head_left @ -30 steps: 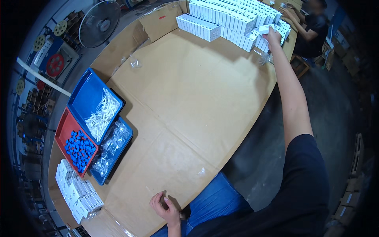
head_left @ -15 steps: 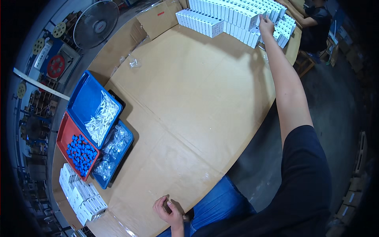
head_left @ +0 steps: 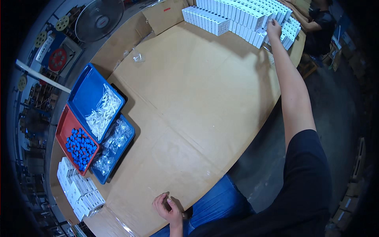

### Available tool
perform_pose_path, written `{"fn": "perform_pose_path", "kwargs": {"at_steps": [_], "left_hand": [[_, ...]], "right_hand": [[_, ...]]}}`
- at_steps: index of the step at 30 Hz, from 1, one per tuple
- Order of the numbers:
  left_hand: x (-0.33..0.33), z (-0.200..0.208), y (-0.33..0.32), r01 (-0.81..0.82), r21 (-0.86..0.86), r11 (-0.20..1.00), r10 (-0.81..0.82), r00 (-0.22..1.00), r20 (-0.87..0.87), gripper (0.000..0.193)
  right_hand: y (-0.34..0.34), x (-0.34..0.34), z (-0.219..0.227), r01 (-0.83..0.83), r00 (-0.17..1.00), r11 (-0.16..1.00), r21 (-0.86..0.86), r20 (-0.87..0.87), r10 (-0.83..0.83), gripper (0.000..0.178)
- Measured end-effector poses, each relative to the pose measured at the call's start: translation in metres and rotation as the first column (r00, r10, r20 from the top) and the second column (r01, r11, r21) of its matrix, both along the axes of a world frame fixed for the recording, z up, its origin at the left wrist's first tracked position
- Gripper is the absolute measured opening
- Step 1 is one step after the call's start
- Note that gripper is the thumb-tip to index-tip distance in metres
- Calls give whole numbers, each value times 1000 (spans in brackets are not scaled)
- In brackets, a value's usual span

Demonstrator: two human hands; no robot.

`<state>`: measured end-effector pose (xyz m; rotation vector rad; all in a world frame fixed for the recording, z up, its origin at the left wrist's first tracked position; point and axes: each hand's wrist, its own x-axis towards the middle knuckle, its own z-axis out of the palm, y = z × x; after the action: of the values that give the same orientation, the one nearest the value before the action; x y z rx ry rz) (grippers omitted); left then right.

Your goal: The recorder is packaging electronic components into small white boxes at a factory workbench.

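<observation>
One second after holding a box flat, right hand (head_left: 274, 30) reaches stacked boxes (head_left: 241, 17), grip unclear; left hand (head_left: 169, 211) stays unclenched.

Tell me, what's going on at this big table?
A person's right hand is at the rows of white boxes at the far end; whether it has one in its grip is hard to tell. The left hand is empty, loosely curled by the table's near edge. On the left are a blue tray of white pieces, a red tray of blue pieces and a smaller stack of white boxes. Another person sits beyond the far right.
</observation>
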<state>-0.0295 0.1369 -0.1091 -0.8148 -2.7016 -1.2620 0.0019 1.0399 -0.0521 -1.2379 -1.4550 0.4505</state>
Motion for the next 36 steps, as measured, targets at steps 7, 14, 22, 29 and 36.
{"fn": "perform_pose_path", "kwargs": {"at_steps": [7,14,22,29,36], "left_hand": [[-8,21,-1,-103,-16,995,100,986,-137,21],[-16,18,-9,-83,117,990,93,992,-82,19],[-45,42,-52,36,115,993,-36,999,-3,16],[-133,39,-178,-88,9,996,88,974,-208,13],[-168,22,-280,-100,-84,991,64,933,-355,15]], "right_hand": [[-155,-25,-1,-433,901,861,265,111,419,31],[-458,4,6,-862,348,441,-248,342,873,18],[-649,-3,4,-963,144,215,-165,359,922,12],[-732,-41,24,-967,-156,-71,-244,352,923,13],[-782,-123,62,-926,-350,-233,-296,449,822,18]]}}
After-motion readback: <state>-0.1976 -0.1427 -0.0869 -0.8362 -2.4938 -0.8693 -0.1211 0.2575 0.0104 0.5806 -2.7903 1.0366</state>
